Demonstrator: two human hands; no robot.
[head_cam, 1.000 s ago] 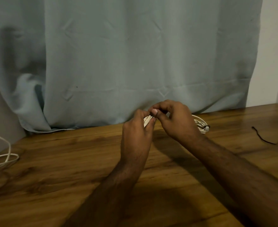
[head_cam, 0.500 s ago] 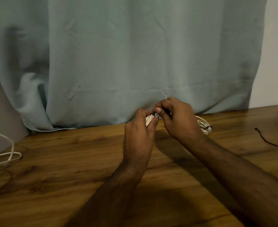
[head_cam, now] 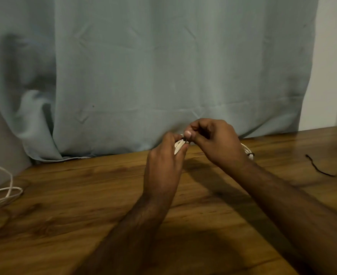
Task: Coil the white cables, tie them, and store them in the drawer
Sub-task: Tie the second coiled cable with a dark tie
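A coiled white cable [head_cam: 179, 146] is held between both hands at the back middle of the wooden table [head_cam: 84, 195]. My left hand [head_cam: 163, 167] grips its left end with curled fingers. My right hand [head_cam: 217, 141] pinches a small dark tie at the same end, thumb against fingertips. The coil's right end [head_cam: 248, 151] sticks out behind my right wrist, with a dark tie around it. Most of the coil is hidden by my hands. No drawer is in view.
A loose white cable [head_cam: 3, 193] lies at the table's left edge. A short dark tie [head_cam: 320, 167] lies on the table at the right. A pale blue curtain [head_cam: 143, 76] hangs right behind the table's back edge.
Both hands have stayed on the coil with only small finger movements at its left end. The view has shifted slightly.
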